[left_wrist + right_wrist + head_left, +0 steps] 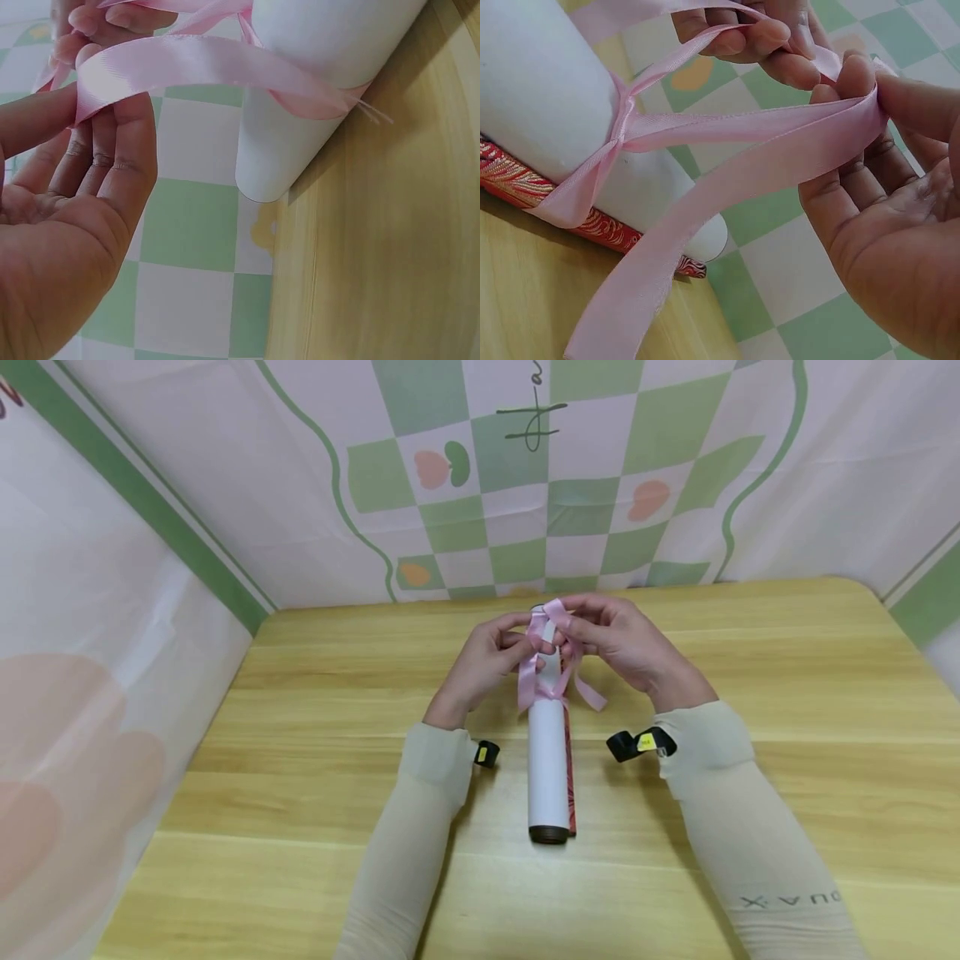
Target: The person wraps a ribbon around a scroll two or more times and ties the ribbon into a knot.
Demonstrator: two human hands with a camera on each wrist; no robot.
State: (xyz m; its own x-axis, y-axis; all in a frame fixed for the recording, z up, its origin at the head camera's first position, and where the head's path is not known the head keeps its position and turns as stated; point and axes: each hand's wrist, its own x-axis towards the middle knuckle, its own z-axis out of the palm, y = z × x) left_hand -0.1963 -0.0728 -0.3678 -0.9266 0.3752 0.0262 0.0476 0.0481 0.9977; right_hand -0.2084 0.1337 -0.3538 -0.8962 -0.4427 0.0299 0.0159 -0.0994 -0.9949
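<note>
A white paper roll (548, 760) with a dark end lies lengthwise on the table, and a narrow red patterned strip (592, 225) with gold lines runs along its side. Around both goes a pink ribbon (622, 120), crossed into a knot on the roll. My left hand (487, 662) pinches one length of the ribbon between thumb and fingers above the roll's far part. Close beside it, my right hand (618, 639) pinches another length, folded over at the fingertips. A loose ribbon tail (630, 300) hangs down from the right hand.
The wooden table (300, 777) reaches back to a hanging cloth (517, 518) with green and white checks. Another cloth (90, 610) hangs along the left side. Black wrist straps (626, 745) stick out from the sleeves near the roll.
</note>
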